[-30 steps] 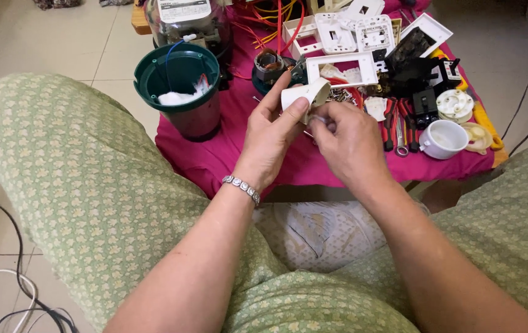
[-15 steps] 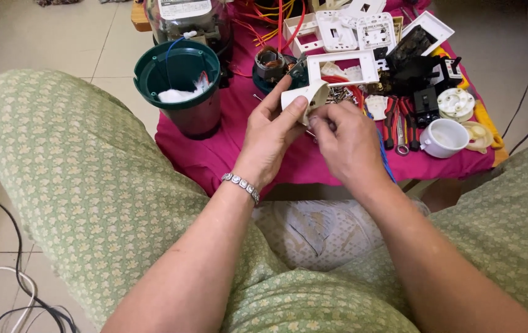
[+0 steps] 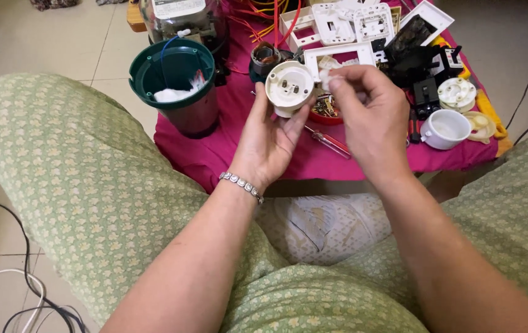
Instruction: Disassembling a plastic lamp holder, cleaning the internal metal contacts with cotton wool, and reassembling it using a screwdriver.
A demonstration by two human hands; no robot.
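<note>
My left hand (image 3: 268, 140) holds a round white plastic fitting (image 3: 288, 86) upright between thumb and fingers, its inner face turned toward me. My right hand (image 3: 372, 120) is just to its right, fingertips pinched on a small white piece (image 3: 325, 75) at the fitting's edge. Both hands hover over a low table covered with a pink cloth (image 3: 214, 154). A silver bracelet (image 3: 241, 185) sits on my left wrist.
A dark green round container (image 3: 174, 80) stands at the left of the cloth. White switch plates (image 3: 350, 28), black parts (image 3: 421, 68), a white cup (image 3: 446, 128), a red-handled screwdriver (image 3: 331, 142) and red wires (image 3: 264, 12) crowd the table. Cables (image 3: 23, 290) lie on the tiled floor.
The round white fitting has been turned so its inner face shows toward me, and both hands have shifted slightly upward over the table.
</note>
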